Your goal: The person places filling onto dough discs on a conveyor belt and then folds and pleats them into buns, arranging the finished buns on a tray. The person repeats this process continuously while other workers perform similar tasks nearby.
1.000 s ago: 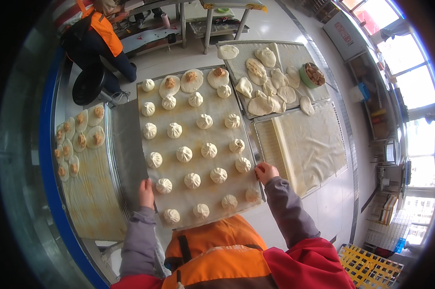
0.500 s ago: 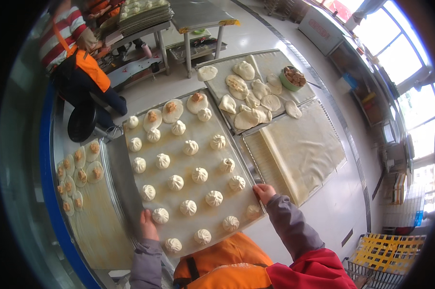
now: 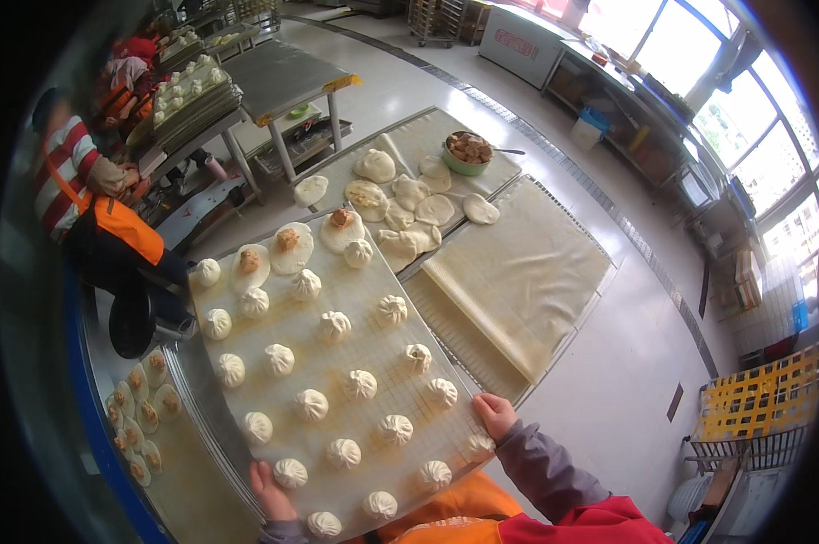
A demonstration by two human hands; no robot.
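Observation:
My left hand [image 3: 271, 492] grips the near left edge of a large tray [image 3: 278, 392] lined with a cream sheet. On its right edge, near the front corner, my right hand [image 3: 495, 415] is closed round the rim. Rows of pleated buns [image 3: 311, 404] stand on this tray. Along its far edge lie three flat dough rounds topped with filling [image 3: 289, 239]. One bun [image 3: 417, 357] on the right side shows some filling at its top. Another bun [image 3: 479, 444] sits close by my right hand.
Left, a lower tray holds filled dough rounds [image 3: 146, 415]. Ahead, dough rounds [image 3: 409, 192] and a green bowl of filling [image 3: 468, 152] rest on another tray. A cloth-covered rack [image 3: 527, 272] lies to the right. A person [image 3: 110, 195] stands far left, beside a black bucket [image 3: 133, 322].
The whole scene has shifted down and left in the picture as the view turned. The bun tray, still in both hands, now covers more of the metal surface on its left.

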